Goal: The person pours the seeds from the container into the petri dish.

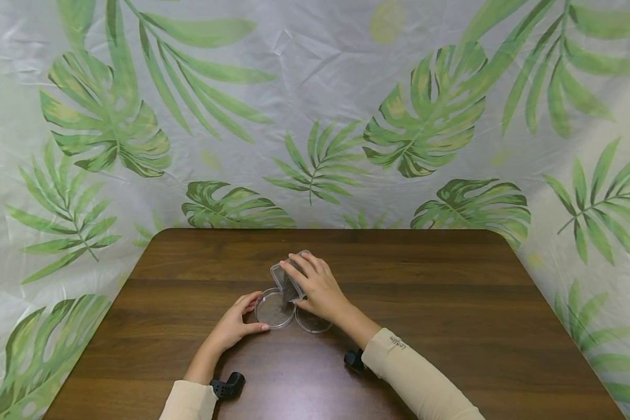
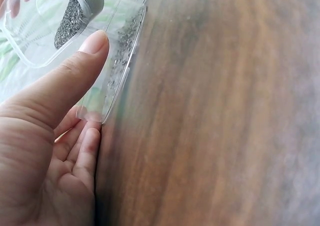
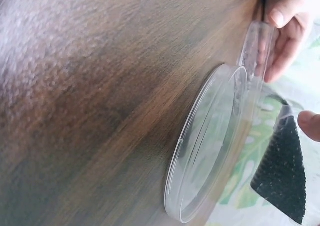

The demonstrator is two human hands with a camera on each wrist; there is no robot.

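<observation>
Over a clear petri dish (image 1: 275, 327), my right hand (image 1: 320, 289) holds a tilted clear plastic box (image 1: 277, 277). Dark, loose flakes or grains (image 2: 71, 25) are heaped toward the box's lower end. Some of the same dark bits lie in the dish, seen through its wall (image 2: 95, 93). My left hand (image 1: 231, 325) holds the dish at its left side, thumb at the near rim and fingers at the far side. In the right wrist view only the right thumb (image 3: 311, 126) shows, beside the box.
A second round clear dish or lid (image 3: 172, 193) lies on the brown wooden table (image 1: 425, 326), just right of the first and partly under my right hand. Behind the table hangs a leaf-patterned cloth (image 1: 315, 87). Black wrist mounts (image 1: 230, 385) sit at both wrists.
</observation>
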